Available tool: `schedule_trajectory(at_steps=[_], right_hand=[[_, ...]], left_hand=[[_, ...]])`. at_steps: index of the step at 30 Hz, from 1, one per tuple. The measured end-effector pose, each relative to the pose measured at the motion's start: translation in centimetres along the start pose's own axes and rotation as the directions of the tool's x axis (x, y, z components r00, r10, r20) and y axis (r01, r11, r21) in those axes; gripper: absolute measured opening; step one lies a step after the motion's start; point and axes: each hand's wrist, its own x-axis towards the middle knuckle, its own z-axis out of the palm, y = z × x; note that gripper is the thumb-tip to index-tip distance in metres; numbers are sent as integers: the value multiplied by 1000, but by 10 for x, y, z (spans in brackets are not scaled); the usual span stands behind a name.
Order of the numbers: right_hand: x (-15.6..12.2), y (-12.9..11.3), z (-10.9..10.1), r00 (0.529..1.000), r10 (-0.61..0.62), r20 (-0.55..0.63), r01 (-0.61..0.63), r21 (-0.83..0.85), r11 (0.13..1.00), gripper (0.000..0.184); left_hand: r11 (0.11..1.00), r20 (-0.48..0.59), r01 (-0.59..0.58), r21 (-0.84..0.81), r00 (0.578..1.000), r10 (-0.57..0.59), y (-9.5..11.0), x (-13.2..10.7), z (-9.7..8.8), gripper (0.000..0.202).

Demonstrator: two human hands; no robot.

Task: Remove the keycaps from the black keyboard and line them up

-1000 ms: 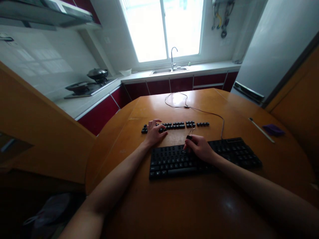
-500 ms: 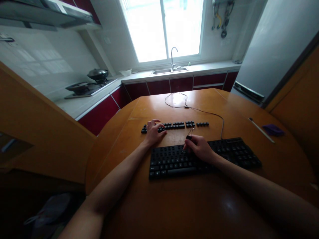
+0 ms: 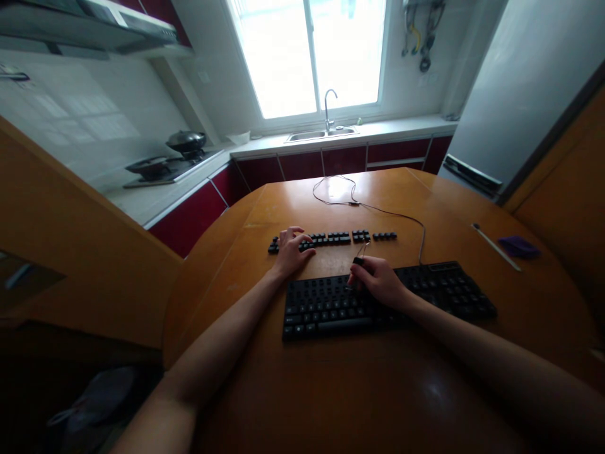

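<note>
A black keyboard (image 3: 425,296) lies on the round wooden table (image 3: 359,391). Beyond it, a row of loose black keycaps (image 3: 340,238) is laid out on the wood. My left hand (image 3: 290,251) rests on the left end of that row, fingers curled over the caps. My right hand (image 3: 378,280) sits on the keyboard's top edge, closed round a small wire keycap puller (image 3: 360,255) that sticks up from the fingers.
The keyboard's thin cable (image 3: 378,211) loops across the far table. A long thin stick (image 3: 496,247) and a purple cloth (image 3: 518,246) lie at the right. Behind are a counter with sink (image 3: 321,133), a stove with pans (image 3: 165,161) and a fridge (image 3: 515,94).
</note>
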Motion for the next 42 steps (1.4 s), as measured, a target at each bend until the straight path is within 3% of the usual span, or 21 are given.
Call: schedule_trajectory(at_steps=[7,13,17,20,23,27,29,33,38,40,42], right_hand=[[0,-2,-1,1000,-16,-18,16,-15,1000,36],[-2,-7,-6,991,-65,-120,60,-39,997,32],[-6,-5,-14,997,-71,-37,67,-106,992,29],[-9,-2,-18,995,-91,27,95,-183,979,27],[-10,-3,-19,991,-115,72,130,-244,961,26],[-10,-4,-21,965,-192,180,235,-259,937,19],[-11,-4,-21,948,-228,220,282,-259,924,15],[-14,-4,-21,921,-289,260,369,-352,860,14],[-16,-7,-18,868,-360,343,488,-454,745,15],[-16,-7,-17,866,-368,340,493,-454,742,16],[-15,-6,-15,880,-359,311,467,-430,772,17]], left_hand=[[1000,-1,0,3,1000,0,-2,1,0,26],[1000,-16,2,-13,1000,-3,0,0,-1,38],[995,-30,-31,-99,999,29,12,1,-10,30],[970,18,-89,-227,995,96,33,2,-21,18],[906,148,-190,-378,954,262,64,-2,-34,13],[833,377,-245,-496,804,460,104,-12,-42,17],[818,414,-244,-520,767,491,115,-16,-43,16],[812,441,-205,-547,754,487,122,-19,-47,14],[808,526,-199,-554,669,525,123,-23,-51,20],[815,529,-187,-549,677,512,125,-26,-47,23],[824,498,-167,-542,725,475,127,-30,-39,19]])
